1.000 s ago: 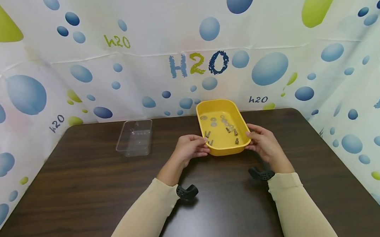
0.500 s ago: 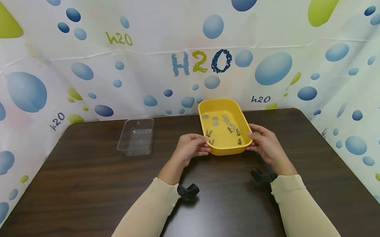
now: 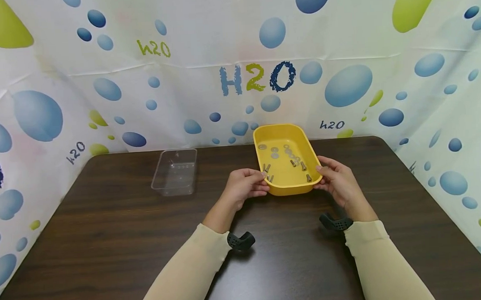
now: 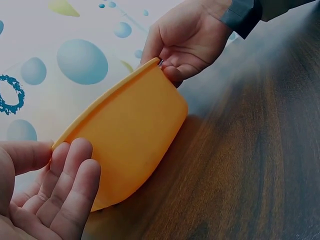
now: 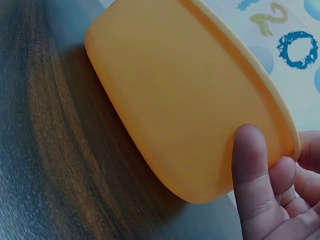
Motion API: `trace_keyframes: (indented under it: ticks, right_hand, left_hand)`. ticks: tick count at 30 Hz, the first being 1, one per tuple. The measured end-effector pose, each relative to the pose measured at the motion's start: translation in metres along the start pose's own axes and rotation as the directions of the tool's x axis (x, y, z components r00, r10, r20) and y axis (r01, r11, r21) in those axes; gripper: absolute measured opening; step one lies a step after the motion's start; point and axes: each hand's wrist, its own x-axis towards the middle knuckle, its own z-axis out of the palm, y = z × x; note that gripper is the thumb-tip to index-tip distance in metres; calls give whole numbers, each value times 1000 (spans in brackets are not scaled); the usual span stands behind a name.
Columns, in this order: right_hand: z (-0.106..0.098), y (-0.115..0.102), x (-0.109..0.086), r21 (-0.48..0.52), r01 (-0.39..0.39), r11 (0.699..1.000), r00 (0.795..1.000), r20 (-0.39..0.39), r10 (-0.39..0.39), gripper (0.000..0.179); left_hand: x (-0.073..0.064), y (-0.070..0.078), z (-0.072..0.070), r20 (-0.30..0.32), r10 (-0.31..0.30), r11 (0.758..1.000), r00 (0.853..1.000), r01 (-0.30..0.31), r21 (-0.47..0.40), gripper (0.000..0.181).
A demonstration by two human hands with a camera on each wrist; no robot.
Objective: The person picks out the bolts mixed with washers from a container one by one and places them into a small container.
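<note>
A yellow plastic tray [image 3: 289, 180] stands at the back of the table, right of centre in the head view. Several small bolts [image 3: 303, 166] lie in its nearer half, and flat round washers [image 3: 275, 155] are scattered farther back. My left hand [image 3: 244, 185] pinches the near left corner, thumb on the rim and fingers below it outside. At the near right corner my right hand [image 3: 340, 186] grips the rim the same way. Both wrist views show the tray's outer wall [image 4: 130, 130], its lower edge close over the wood. From these low angles the contents are hidden.
To the left of the tray, a clear plastic container [image 3: 173, 189] sits near the table's back edge. The dark wooden table [image 3: 107, 245] ends at a white printed curtain [image 3: 198, 98] behind and on both sides. Each wrist carries a black strap mount [image 3: 241, 241].
The whole head view has shifted slightly, so everything appears a little farther right. Both hands keep their hold on the tray. One bolt near the right corner has slid slightly to the right.
</note>
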Motion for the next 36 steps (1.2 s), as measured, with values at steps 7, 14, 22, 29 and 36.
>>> trace_keyframes:
  ticks: [7,14,22,29,36]
  right_hand:
    - [4,1,1,7,6,1000,1000,12,-6,60]
    - [9,0,0,-7,3,1000,1000,17,-3,60]
    - [13,0,0,-8,6,1000,1000,10,-6,59]
    - [10,0,1,-81,0,997,999,-48,-4,60]
    - [6,-7,-4,-136,68,988,970,-224,-98,43]
  left_hand:
    - [-5,1,-4,-12,-1,1000,1000,1,-10,34]
    - [-7,-2,-7,-40,19,1000,999,-20,-17,28]
    - [-12,-1,-8,-59,37,999,998,-37,5,26]
    - [-20,6,-10,-67,63,992,996,-55,116,27]
    - [-36,22,-26,-125,181,967,975,-154,204,31]
